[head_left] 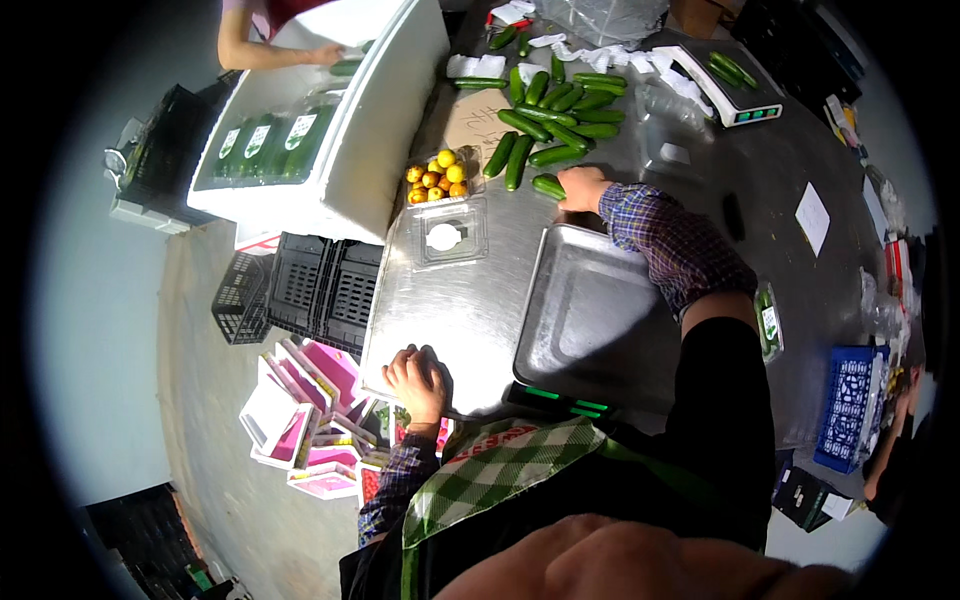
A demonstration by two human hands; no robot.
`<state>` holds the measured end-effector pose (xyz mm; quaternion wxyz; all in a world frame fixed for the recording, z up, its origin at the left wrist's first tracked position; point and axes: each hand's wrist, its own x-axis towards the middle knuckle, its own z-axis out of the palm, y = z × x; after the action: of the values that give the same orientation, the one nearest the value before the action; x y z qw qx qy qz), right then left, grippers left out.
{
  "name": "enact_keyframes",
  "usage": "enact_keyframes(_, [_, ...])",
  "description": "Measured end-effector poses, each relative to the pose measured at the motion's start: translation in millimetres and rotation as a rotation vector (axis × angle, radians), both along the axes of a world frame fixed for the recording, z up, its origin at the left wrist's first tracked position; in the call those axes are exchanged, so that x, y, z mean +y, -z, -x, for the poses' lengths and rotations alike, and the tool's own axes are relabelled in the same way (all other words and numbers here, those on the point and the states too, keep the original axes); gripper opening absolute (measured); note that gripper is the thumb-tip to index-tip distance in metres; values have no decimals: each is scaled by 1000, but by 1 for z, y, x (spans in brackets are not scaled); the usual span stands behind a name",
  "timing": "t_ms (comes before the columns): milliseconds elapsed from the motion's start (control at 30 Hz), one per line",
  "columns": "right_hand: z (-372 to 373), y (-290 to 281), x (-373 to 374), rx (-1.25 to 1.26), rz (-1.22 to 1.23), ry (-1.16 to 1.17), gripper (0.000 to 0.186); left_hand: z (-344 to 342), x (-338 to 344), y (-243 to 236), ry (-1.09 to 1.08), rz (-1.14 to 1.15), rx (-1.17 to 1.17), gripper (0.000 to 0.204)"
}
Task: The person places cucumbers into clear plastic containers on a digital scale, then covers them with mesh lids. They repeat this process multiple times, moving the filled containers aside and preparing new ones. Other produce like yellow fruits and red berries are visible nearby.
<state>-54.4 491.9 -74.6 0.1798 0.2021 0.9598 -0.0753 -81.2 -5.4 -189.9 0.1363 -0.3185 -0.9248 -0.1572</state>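
My right hand (585, 188) reaches across the steel table and is closed round one end of a cucumber (548, 186). Just beyond it lies a loose pile of cucumbers (565, 110), partly on brown cardboard (472, 118). Under my right forearm is the steel pan of a weighing scale (590, 300), with nothing lying on it. My left hand (415, 385) rests on the near left table edge, fingers apart, holding nothing. Left of the pile stands an open plastic box of small yellow-orange fruit (438, 178); its transparent lid (448, 232) lies flat beside it.
A white foam box (375, 130) holds packed cucumbers (262, 145); another person's hand (325, 55) reaches into it. A second scale (735, 85) carries cucumbers at the far right. Black crates (325, 285) and pink-lined cartons (310, 410) stand left. A blue basket (850, 410) is at right.
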Motion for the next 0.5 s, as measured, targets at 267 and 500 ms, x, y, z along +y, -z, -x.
enact_keyframes(267, [37,5,15,307,-588,-177,26,-9,8,-27,24,-56,-79,31])
enact_keyframes(500, [31,9,10,250,-642,-284,26,-9,8,-28,41,-101,-158,31])
